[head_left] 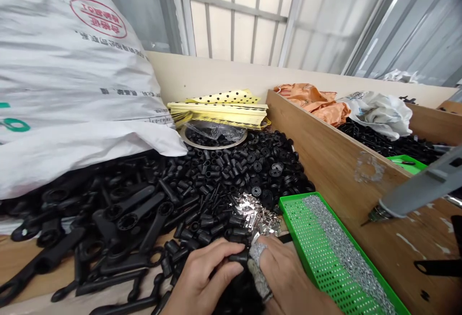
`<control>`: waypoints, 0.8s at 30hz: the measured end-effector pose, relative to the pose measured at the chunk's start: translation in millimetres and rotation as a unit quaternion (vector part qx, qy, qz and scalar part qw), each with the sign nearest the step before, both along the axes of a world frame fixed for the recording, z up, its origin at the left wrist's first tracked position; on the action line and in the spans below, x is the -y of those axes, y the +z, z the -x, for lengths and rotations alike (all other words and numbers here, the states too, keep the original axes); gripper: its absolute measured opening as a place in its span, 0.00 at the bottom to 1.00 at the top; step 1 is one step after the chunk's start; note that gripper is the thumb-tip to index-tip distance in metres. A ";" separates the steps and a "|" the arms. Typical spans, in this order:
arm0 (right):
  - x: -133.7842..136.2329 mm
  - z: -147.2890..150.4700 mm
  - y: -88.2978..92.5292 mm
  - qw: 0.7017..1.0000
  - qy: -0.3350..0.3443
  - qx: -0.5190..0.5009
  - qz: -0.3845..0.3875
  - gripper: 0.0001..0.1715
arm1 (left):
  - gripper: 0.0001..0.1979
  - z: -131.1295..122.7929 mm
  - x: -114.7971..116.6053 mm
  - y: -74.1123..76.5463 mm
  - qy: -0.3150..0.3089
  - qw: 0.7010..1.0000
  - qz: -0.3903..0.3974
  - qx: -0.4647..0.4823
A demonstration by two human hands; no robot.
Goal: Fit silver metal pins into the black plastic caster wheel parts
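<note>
At the bottom centre, my left hand (209, 279) is closed, thumb and fingers pinching a short black plastic cylinder (238, 257). My right hand (285, 274), with greyish tape round some fingers, is closed right beside it, at the cylinder's right end. What sits in the right fingertips is mostly hidden; a shiny bit shows near them. Just beyond lies a heap of small silver metal clips (252, 211). Loose black cylinders (216, 226) surround the hands, and a green perforated tray (299, 243) of small silvery pieces stands to the right.
Long black plastic handles (140, 209) pile up at left under a large white sack (72, 74). Round black parts (276, 168) and a metal bowl (216, 144) lie behind. A wooden divider (306, 137) runs along the right, with a grey power screwdriver (415, 190) jutting over it.
</note>
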State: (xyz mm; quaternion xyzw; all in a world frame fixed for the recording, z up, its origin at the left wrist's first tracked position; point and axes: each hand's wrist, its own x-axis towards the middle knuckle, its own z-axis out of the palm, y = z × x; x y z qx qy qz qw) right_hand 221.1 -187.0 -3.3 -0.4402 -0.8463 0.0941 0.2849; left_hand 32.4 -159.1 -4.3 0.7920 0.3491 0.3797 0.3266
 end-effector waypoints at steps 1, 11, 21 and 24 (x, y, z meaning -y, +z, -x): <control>1.2 2.0 -3.6 1.000 -0.002 -0.023 0.004 0.09 | 0.09 0.0 1.7 -2.1 -0.002 1.000 -0.007 0.012; -29.9 -1.4 22.5 0.979 -0.029 -0.025 0.201 0.12 | 0.10 9.4 -26.7 6.2 0.035 0.993 -0.091 -0.065; -103.0 4.7 6.3 0.965 -0.099 0.178 0.165 0.09 | 0.13 18.6 -108.5 10.3 -0.037 0.914 -0.158 -0.371; -104.4 7.6 5.5 0.958 -0.103 0.208 0.168 0.10 | 0.12 18.0 -117.3 7.5 -0.075 0.898 -0.172 -0.398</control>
